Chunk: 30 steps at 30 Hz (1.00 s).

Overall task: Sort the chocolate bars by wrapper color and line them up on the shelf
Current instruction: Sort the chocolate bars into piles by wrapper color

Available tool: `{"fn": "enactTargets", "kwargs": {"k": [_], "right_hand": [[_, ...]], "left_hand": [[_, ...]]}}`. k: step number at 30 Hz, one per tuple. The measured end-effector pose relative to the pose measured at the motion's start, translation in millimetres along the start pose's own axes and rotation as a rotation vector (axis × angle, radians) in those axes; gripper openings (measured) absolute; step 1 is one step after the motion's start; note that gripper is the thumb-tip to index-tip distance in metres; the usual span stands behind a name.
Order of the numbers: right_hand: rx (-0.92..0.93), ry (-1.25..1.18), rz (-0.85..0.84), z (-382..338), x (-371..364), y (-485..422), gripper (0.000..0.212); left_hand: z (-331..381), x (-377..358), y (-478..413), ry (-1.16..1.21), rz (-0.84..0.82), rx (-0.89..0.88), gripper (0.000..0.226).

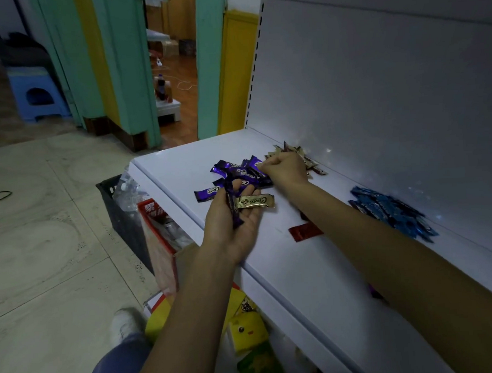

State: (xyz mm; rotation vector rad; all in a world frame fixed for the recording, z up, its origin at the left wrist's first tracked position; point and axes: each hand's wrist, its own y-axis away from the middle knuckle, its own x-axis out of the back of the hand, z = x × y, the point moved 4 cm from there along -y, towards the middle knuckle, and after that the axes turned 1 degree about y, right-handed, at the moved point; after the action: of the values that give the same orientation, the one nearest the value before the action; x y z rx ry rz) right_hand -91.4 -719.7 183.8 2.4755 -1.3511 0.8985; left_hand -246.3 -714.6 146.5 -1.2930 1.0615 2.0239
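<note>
The white shelf (pixel 164 167) ends in a square corner at the far left. Its front edge runs diagonally toward the viewer and passes under the left wrist. Bare shelf lies between that corner and the purple pile (pixel 238 172), and more along the front, near the viewer. The upright back panel (pixel 376 94) closes off the right side.

The gold pile (pixel 304 156) lies near the panel's foot, and the blue pile (pixel 391 210) is heaped nearer the viewer. A single red bar (pixel 305 232) lies apart from them, in the gap between the purple and blue piles.

The left hand (pixel 232 218) hovers palm up over the front edge. Its fingers are curled round a purple bar (pixel 231 204), and a gold bar (pixel 255 201) sticks out sideways from the same grip.

The right hand (pixel 285 167) rests between the purple and gold piles. Its fingers are curled, with the tips at the top of the purple pile; I cannot tell whether they grip a bar.

On the floor below the shelf's left end stands a black crate (pixel 117 210) of clear plastic bottles (pixel 128 189). Beside it is a red-rimmed box (pixel 155 216) whose contents are unclear. Yellow packets (pixel 246 329) sit on a lower level.
</note>
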Motion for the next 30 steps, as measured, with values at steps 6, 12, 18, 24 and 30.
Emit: {"fn": "enactTargets", "kwargs": {"k": [6,12,18,24,30], "right_hand": [[0.161,0.168,0.008,-5.6,7.7,7.4,0.03],[0.403,0.084,-0.235,-19.7,20.7,71.3,0.019],[0.416,0.193,-0.291,-15.4,29.5,81.2,0.03],[0.23,-0.104,-0.311,-16.4,38.3,76.5,0.017],[0.006,-0.36,-0.112,-6.1,55.5,37.6,0.023]], "left_hand": [[0.1,-1.7,2.4,-0.009,-0.015,0.007,0.023],[1.1,-5.7,5.4,-0.088,-0.089,0.021,0.02],[-5.7,-17.9,13.2,-0.305,-0.011,-0.015,0.029],[-6.9,-21.1,19.6,-0.408,-0.013,-0.032,0.035],[-8.2,-21.4,20.8,-0.482,0.021,-0.05,0.026]]}}
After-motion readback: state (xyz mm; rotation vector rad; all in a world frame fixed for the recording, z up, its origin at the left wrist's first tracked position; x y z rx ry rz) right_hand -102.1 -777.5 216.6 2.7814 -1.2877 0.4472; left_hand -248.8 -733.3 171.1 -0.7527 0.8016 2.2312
